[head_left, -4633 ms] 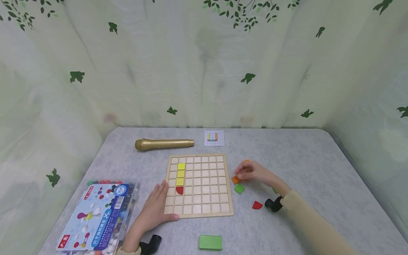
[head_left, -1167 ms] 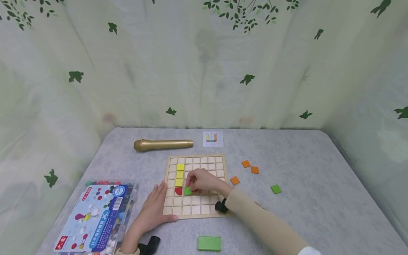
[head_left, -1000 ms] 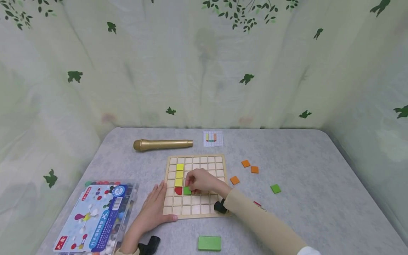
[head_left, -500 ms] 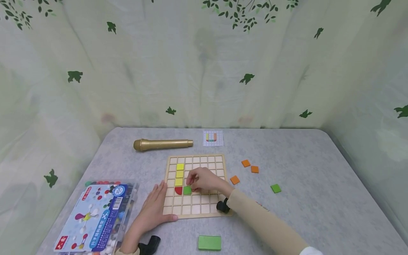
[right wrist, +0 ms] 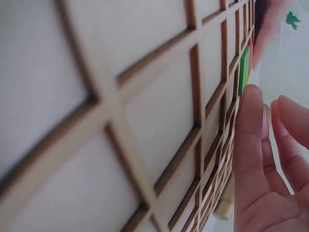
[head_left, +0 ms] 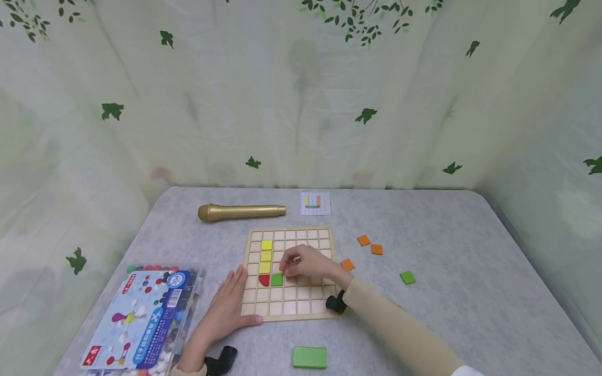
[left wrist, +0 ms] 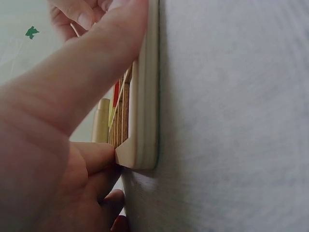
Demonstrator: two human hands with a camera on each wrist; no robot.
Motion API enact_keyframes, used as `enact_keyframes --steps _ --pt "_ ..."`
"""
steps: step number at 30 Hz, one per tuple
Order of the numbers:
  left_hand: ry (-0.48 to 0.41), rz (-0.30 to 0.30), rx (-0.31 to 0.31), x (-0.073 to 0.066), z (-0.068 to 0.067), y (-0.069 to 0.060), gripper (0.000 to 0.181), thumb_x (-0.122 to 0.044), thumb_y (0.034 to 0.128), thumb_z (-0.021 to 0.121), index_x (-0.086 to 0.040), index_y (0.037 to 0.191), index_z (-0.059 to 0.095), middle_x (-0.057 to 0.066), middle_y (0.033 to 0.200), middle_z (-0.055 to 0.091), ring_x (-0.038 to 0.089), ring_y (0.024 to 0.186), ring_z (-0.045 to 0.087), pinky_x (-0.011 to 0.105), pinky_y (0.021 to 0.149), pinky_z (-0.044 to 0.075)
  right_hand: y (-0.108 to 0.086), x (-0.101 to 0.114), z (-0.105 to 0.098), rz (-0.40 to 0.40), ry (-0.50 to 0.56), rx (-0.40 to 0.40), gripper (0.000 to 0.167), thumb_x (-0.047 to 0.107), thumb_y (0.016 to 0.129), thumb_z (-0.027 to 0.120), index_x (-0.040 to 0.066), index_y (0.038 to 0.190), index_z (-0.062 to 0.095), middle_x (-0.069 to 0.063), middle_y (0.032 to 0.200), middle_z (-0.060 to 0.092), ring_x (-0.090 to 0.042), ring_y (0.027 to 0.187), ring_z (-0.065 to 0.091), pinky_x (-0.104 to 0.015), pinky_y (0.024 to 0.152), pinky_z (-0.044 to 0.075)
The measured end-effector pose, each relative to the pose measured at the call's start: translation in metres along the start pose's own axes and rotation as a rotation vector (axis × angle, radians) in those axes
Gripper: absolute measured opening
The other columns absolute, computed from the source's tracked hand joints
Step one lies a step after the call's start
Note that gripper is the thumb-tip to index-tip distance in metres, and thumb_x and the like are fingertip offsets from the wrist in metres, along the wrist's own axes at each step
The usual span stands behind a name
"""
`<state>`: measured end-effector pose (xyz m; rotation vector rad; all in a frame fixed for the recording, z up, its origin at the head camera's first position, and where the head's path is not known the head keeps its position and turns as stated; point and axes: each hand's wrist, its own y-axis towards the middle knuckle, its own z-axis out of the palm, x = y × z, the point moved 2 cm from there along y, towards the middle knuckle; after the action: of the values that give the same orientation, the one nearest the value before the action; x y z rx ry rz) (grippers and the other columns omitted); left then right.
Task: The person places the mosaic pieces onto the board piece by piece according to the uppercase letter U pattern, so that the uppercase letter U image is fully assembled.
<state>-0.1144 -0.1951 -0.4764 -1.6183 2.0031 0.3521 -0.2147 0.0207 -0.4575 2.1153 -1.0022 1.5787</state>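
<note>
A wooden grid board (head_left: 290, 308) lies on the table. In one of its columns sit three yellow square tiles (head_left: 265, 256), with a red quarter-circle tile (head_left: 264, 280) below them. Right of the red piece, a green square tile (head_left: 276, 280) lies in its cell. My right hand (head_left: 308, 262) hovers over the board just beside the green tile; in the right wrist view its thumb and fingers stand apart around nothing. My left hand (head_left: 227, 303) rests along the board's left side, fingers extended, thumb at the front edge.
Three orange tiles (head_left: 363, 240) and another green tile (head_left: 407, 277) lie right of the board. Behind it are a pattern card (head_left: 315, 203) and a gold microphone-shaped object (head_left: 241, 211). A green block (head_left: 310, 357) lies in front; a plastic case (head_left: 136, 318) stands left.
My right hand went from the orange and green tiles on the right to the board. A green tile now lies beside the red one, and the hand has drawn slightly off it. The left hand stayed.
</note>
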Motion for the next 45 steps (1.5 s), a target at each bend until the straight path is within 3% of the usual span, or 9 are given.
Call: enact_keyframes --steps 9,15,18,22,33,39,45 --pt "-0.017 0.007 0.000 -0.002 0.000 0.000 0.121 -0.055 0.0681 0.079 0.012 0.147 0.016 0.027 0.154 0.012 0.046 0.140 0.006 0.060 0.110 0.010 -0.031 -0.016 -0.042 -0.040 0.092 0.040 0.011 0.008 0.091 0.064 0.001 0.100 0.066 -0.010 0.095 0.065 -0.021 0.081 0.064 -0.034 0.076 0.055" --pt "-0.030 -0.006 0.011 -0.003 -0.001 0.000 0.121 -0.054 0.0680 0.079 0.011 0.147 0.015 0.026 0.155 0.012 0.046 0.141 0.005 0.061 0.110 0.010 -0.064 -0.033 -0.075 -0.057 0.186 0.029 0.018 0.009 0.093 0.061 -0.003 0.107 0.063 -0.025 0.107 0.061 -0.036 0.096 0.061 -0.044 0.087 0.051" --pt "-0.032 -0.014 0.015 -0.002 -0.001 0.001 0.121 -0.054 0.0679 0.080 0.011 0.148 0.015 0.025 0.155 0.011 0.045 0.141 0.005 0.061 0.110 0.009 -0.083 -0.041 -0.089 -0.052 0.183 -0.005 0.019 0.010 0.093 0.061 -0.002 0.108 0.063 -0.026 0.109 0.060 -0.040 0.099 0.059 -0.044 0.089 0.049" --pt "-0.021 -0.015 0.018 0.000 0.001 0.002 0.121 -0.056 0.0679 0.079 0.010 0.148 0.015 0.025 0.155 0.010 0.045 0.141 0.005 0.061 0.110 0.009 -0.107 -0.054 -0.106 -0.015 0.169 -0.080 0.020 0.013 0.092 0.064 0.000 0.108 0.063 -0.019 0.109 0.062 -0.031 0.098 0.061 -0.039 0.088 0.051" --pt "-0.017 0.010 0.008 0.002 0.002 0.002 0.122 -0.056 0.0674 0.078 0.012 0.147 0.016 0.027 0.155 0.012 0.046 0.141 0.005 0.061 0.110 0.009 -0.173 -0.090 -0.146 0.039 0.126 -0.228 0.023 0.013 0.094 0.060 -0.002 0.112 0.060 -0.026 0.114 0.061 -0.025 0.100 0.062 -0.033 0.085 0.052" --pt "-0.012 0.006 0.019 0.001 0.001 0.002 0.123 -0.056 0.0677 0.079 0.012 0.147 0.015 0.027 0.155 0.011 0.046 0.141 0.005 0.061 0.110 0.009 -0.202 -0.095 -0.155 0.113 0.087 -0.318 0.028 0.016 0.094 0.060 -0.004 0.114 0.059 -0.023 0.112 0.062 -0.024 0.096 0.063 -0.029 0.083 0.052" --pt "-0.022 -0.002 0.037 0.000 0.000 0.002 0.123 -0.058 0.0689 0.077 0.012 0.147 0.013 0.026 0.155 0.008 0.046 0.141 0.002 0.061 0.110 0.007 -0.216 -0.100 -0.155 0.146 0.033 -0.353 0.028 0.014 0.092 0.064 -0.004 0.112 0.060 -0.020 0.109 0.062 -0.023 0.091 0.060 -0.029 0.078 0.051"
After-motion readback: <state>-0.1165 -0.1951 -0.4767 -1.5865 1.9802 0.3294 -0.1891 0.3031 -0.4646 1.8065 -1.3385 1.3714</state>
